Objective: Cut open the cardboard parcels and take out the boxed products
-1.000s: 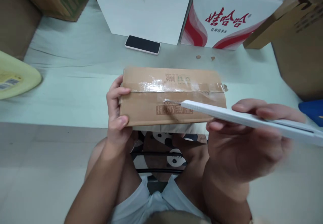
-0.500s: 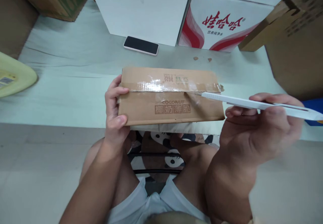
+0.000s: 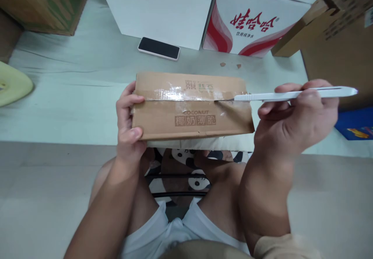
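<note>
A brown cardboard box [image 3: 192, 123] with COCONUT lettering rests at the table's front edge. Clear tape [image 3: 171, 91] runs along its top seam. My left hand [image 3: 129, 123] grips the box's left end, fingers above and thumb on the near side. Between the fingers and thumb of my right hand [image 3: 294, 119] is a white utility knife [image 3: 271, 96], pointing left. Its blade tip touches the seam right of the middle, and a dark shadow falls across the box there.
A phone [image 3: 159, 49] lies behind the box, before a tall white box [image 3: 163, 10]. Farther right stand a red-and-white carton [image 3: 253, 21] and brown cartons [image 3: 335, 60]. A blue package [image 3: 355, 123] is at right; a yellow container [image 3: 14, 84] is at left.
The knife's handle has swung up and is now nearly level, my right hand rising with it. The blade stays at about the same place on the seam. The whole view has shifted slightly.
</note>
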A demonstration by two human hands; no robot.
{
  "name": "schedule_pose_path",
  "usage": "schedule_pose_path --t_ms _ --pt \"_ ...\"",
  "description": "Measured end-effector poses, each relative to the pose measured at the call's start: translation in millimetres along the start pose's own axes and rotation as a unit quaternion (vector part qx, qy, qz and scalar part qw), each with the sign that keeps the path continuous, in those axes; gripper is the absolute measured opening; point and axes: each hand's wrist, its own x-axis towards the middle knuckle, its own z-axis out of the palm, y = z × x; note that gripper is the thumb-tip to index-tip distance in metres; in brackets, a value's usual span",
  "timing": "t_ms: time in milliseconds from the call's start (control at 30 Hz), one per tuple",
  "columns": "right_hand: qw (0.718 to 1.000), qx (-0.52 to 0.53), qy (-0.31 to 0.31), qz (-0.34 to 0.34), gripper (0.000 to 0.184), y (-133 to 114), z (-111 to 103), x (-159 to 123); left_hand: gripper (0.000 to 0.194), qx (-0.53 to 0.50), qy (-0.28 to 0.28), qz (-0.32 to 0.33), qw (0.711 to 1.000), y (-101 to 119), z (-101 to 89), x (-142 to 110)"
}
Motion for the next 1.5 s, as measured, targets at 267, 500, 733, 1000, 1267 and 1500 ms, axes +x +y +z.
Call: schedule_pose_path --t_ms 267,500,733,1000,1267,1500 --pt "0.998 -0.038 0.038 0.015 0.014 23.8 -17.8 2.6 0.072 0.003 -0.009 -0.010 1.000 -3.5 -6.1 -0.9" --pt "0.994 -0.015 0.102 0.037 0.015 24.6 -17.9 2.7 0.071 0.001 -0.016 -0.011 1.000 -4.7 -4.9 -1.0" --pt "0.993 -0.036 0.104 -0.051 0.015 34.6 -30.8 13.0 0.073 0.004 -0.029 -0.003 1.000 -11.3 -9.0 -1.4" --pt "0.995 -0.033 0.071 -0.068 0.020 32.8 -42.1 16.1 0.072 -0.008 -0.020 -0.024 0.999 -11.4 -10.5 -0.9" --pt "0.995 0.073 0.069 0.011 0.014 31.7 -36.6 11.8 0.068 -0.051 0.014 -0.014 0.998 2.7 8.7 1.7" --pt "0.982 0.118 0.135 0.064 0.007 31.9 -43.6 28.0 0.065 -0.077 0.020 -0.026 0.996 4.8 13.8 3.1"
